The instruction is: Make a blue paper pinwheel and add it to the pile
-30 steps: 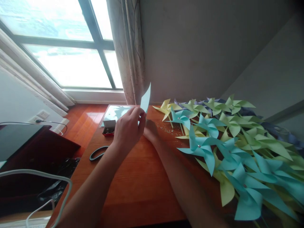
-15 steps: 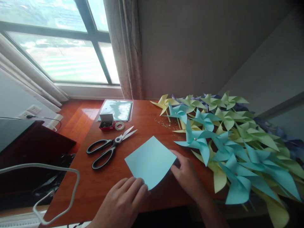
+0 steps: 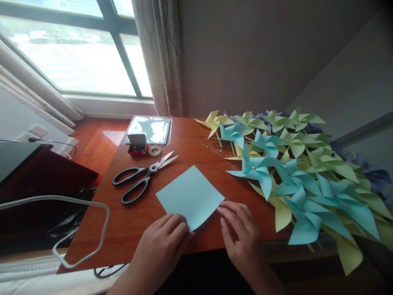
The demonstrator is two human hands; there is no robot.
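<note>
We see a thin, light blue square sheet of paper (image 3: pixel 190 197) lying flat on the reddish wooden table (image 3: pixel 196 143), turned like a diamond near the front edge; it looks light, floppy and easily creased, best taken by a corner or edge. Our left hand (image 3: pixel 164 241) rests palm down, fingertips pressing its near corner, gripping nothing. Our right hand (image 3: pixel 241 233) hovers loosely spread beside its right corner, holding nothing, with black-handled scissors (image 3: pixel 143 178) and paper pinwheels (image 3: pixel 294 176) nearby.
</note>
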